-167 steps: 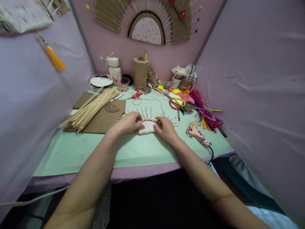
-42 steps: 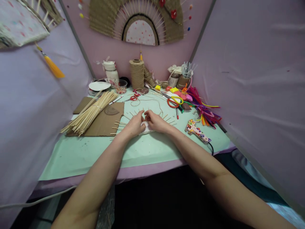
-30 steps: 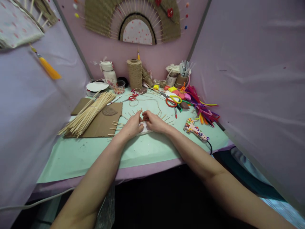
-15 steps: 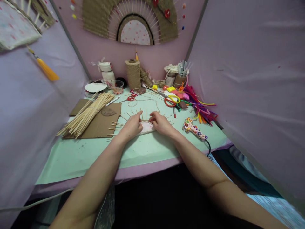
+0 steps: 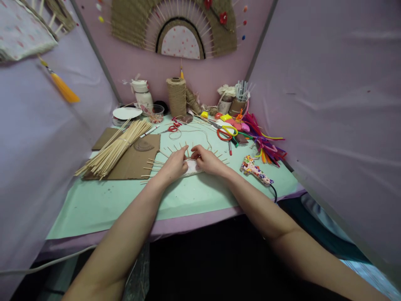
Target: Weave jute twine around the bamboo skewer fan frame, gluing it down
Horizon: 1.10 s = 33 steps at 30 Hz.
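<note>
A small half-round fan (image 5: 193, 167) lies on the table, its white centre edged in a pale border, thin wooden sticks radiating from its curved side. My left hand (image 5: 177, 163) grips the left part of the curve, thumb and forefinger closed there. At the right part of the curve, the bent fingers of my right hand (image 5: 207, 161) are closed on the rim, close to the left fingertips. Both hands hide much of the rim and the stick bases. A thin twine (image 5: 205, 133) loops over the table behind the fan and runs down towards my right hand.
Bundled wooden sticks (image 5: 117, 150) and a protractor (image 5: 143, 145) lie on cardboard (image 5: 134, 165) at left. Scissors (image 5: 227, 131), pipe cleaners (image 5: 266, 146) and a patterned glue gun (image 5: 256, 171) are at right. Behind stand a twine spool (image 5: 177, 97) and a white bottle (image 5: 142, 94).
My right hand has shifted slightly left along the curved rim, nearer my left fingers. The left hand keeps its hold. The whole view has moved a little.
</note>
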Available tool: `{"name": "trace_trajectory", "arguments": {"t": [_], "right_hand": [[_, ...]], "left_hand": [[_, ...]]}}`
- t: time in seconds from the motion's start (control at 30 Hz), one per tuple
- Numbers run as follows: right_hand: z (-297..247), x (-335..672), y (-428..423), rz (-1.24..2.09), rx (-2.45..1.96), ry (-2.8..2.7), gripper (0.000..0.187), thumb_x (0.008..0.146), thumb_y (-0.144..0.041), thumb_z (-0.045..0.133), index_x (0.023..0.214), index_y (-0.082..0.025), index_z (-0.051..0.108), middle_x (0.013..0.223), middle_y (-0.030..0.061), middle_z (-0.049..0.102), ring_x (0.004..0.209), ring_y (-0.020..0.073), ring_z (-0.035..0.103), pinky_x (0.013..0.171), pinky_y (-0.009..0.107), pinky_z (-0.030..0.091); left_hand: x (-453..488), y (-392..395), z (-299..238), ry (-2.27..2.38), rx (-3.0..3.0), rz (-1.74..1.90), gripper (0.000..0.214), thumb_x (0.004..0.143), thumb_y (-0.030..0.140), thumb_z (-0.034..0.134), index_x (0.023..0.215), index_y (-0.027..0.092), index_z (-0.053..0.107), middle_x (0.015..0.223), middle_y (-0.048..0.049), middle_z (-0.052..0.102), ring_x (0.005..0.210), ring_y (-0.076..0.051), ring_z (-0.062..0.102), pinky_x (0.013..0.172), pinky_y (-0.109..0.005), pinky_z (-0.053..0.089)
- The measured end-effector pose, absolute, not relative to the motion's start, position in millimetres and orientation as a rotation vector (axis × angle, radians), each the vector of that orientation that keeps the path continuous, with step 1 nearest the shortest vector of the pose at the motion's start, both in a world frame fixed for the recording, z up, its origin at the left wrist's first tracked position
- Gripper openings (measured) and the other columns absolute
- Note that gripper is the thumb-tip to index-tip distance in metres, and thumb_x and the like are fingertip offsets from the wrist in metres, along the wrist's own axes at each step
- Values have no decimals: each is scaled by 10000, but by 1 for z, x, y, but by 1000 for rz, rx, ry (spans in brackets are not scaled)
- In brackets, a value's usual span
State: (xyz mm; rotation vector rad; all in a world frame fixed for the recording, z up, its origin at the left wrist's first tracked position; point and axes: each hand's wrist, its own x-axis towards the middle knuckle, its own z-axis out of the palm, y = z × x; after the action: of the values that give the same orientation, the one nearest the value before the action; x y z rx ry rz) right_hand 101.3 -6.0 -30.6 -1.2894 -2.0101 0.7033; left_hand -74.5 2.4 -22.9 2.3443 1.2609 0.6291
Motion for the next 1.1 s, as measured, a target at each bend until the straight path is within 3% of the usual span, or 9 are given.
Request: {"name": "trace_trajectory", "arguments": {"t": [0.6, 0.87, 1.1], "right_hand": [[-33, 83, 9, 737, -1108, -2096, 379, 660, -33, 391, 986, -194, 497, 884, 20, 634, 811, 161, 584, 757, 288, 449], [-16, 100, 5, 495, -1078, -1889, 454, 675, -62, 415, 1100, -202, 494, 1044, 49, 676, 989, 206, 579, 926, 392, 414], [-19, 125, -8, 415, -1191, -1452, 286, 717, -129, 449, 986, -194, 520, 934, 56, 656, 810, 166, 598, 720, 294, 463]], "left_hand": [[-75, 3, -34, 1267, 2351, 795, 799, 690, 54, 507, 1461, 70, 298, 1150, -165, 555, 1085, -265, 535, 981, -427, 425], [-74, -4, -24, 1488, 2430, 603, 813, 747, 142, 526, 1502, 108, 224, 1091, -139, 600, 1052, -277, 560, 940, -437, 425], [-72, -9, -10, 1484, 2444, 505, 782, 756, 112, 494, 1500, 130, 255, 1021, -112, 671, 968, -270, 606, 886, -408, 439]]}}
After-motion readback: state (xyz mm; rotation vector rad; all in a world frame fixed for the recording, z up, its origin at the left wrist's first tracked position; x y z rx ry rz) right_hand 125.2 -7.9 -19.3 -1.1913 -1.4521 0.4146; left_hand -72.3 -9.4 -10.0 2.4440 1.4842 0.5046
